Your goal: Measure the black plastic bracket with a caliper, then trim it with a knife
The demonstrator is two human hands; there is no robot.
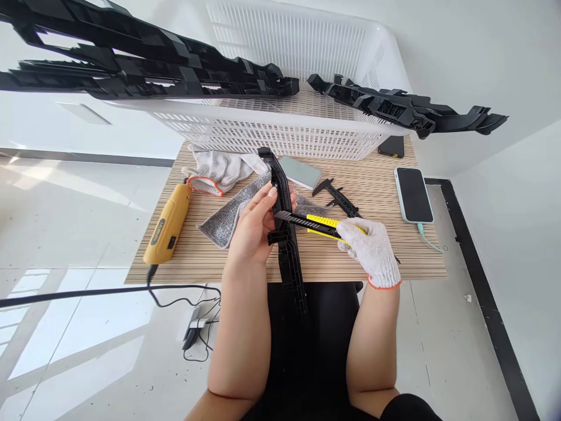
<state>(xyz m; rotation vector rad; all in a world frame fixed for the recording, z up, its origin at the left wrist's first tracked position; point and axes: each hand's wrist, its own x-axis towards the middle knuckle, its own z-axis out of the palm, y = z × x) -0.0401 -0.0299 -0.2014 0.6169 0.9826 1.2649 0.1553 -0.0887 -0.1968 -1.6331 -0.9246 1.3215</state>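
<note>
My bare left hand (256, 222) is closed around a long black plastic part (287, 248), which stands tilted over the table's front edge. In my right hand (370, 245), which wears a white knit glove with an orange cuff, is a yellow and black utility knife (322, 225). Its blade is out and its tip meets or nearly meets the plastic part beside my left fingers. Under and behind the left hand lies a grey cloth (232, 207). A black caliper (342, 199) rests just beyond the knife.
A white plastic basket (267, 131) at the back holds black plastic parts (184, 64) jutting over its rim. On the table (372, 169) lie a yellow corded tool (169, 225), a white glove (223, 166), a pale green flat object (301, 171) and a charging phone (413, 195). Cables hang at left.
</note>
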